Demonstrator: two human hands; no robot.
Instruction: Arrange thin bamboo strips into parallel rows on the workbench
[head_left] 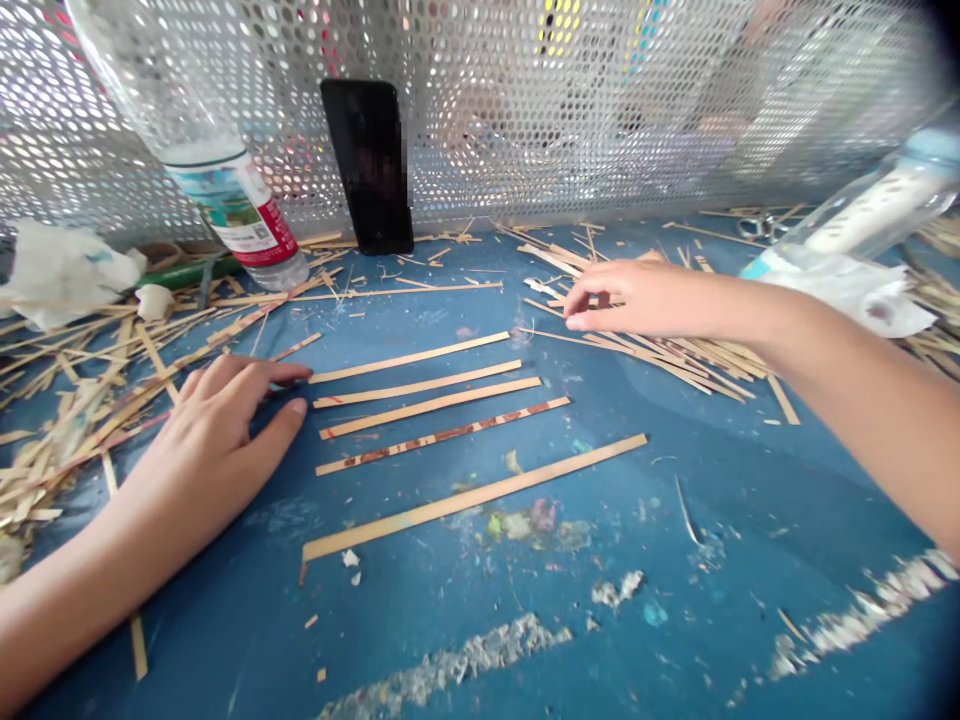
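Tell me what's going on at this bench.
A person's hands are on a blue table. The left hand lies flat, fingertips beside five thin wooden strips laid side by side. The right hand is on a loose pile of strips farther back; a grip can't be told. A phone leans on the perforated screen.

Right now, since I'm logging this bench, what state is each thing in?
Left hand: open, flat on the blue table.
Right hand: fingertips on the loose heap of thin wooden strips, grip unclear.
Five pale wooden strips: laid side by side, apart.
Clear plastic bottle: standing.
Black phone: propped against the perforated metal panel.
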